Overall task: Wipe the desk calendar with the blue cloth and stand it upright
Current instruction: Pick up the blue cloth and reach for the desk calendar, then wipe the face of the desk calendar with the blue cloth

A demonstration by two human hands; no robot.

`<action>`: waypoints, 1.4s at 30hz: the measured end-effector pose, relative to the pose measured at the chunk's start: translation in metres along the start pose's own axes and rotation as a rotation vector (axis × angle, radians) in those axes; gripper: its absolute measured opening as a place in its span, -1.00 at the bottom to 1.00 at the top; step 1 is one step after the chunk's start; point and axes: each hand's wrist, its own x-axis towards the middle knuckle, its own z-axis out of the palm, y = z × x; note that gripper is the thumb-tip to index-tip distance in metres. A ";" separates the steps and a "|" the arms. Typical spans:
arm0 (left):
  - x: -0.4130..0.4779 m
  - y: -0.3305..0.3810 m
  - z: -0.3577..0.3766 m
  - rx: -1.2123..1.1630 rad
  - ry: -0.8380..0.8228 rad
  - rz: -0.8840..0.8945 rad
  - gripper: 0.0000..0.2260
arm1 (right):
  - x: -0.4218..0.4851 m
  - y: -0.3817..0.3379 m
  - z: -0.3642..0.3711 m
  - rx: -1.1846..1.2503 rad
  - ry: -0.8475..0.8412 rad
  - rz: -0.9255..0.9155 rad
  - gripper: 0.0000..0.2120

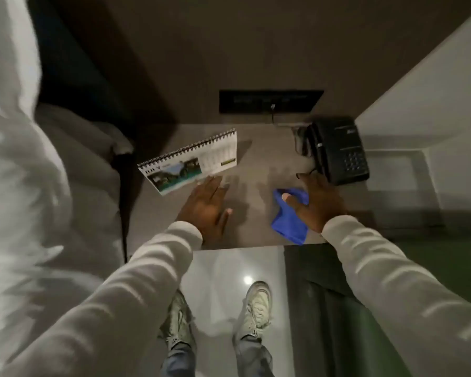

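Note:
A spiral-bound desk calendar with a landscape photo stands tilted on the grey desk, at its left side. My left hand hovers flat just in front of the calendar's lower edge, fingers spread, holding nothing. The blue cloth lies crumpled near the desk's front right edge. My right hand rests on top of the cloth, fingers spread, thumb lying across it.
A black desk phone sits at the right rear of the desk, its cord running to a dark wall socket panel. White bedding fills the left. My shoes stand on the glossy floor below.

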 end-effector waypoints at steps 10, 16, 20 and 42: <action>0.029 -0.046 0.148 0.181 0.146 -0.119 -0.39 | 0.038 0.031 0.133 -0.027 0.132 0.133 -0.32; 0.028 -0.047 0.145 0.203 0.132 -0.129 -0.38 | 0.039 0.032 0.150 0.006 0.267 0.068 -0.40; 0.013 -0.041 0.101 0.161 0.093 -0.055 -0.36 | 0.029 0.027 0.144 0.195 0.371 0.027 -0.40; 0.084 -0.144 -0.100 0.589 -0.041 0.633 -0.13 | 0.016 -0.192 0.212 1.121 0.804 -0.094 -0.61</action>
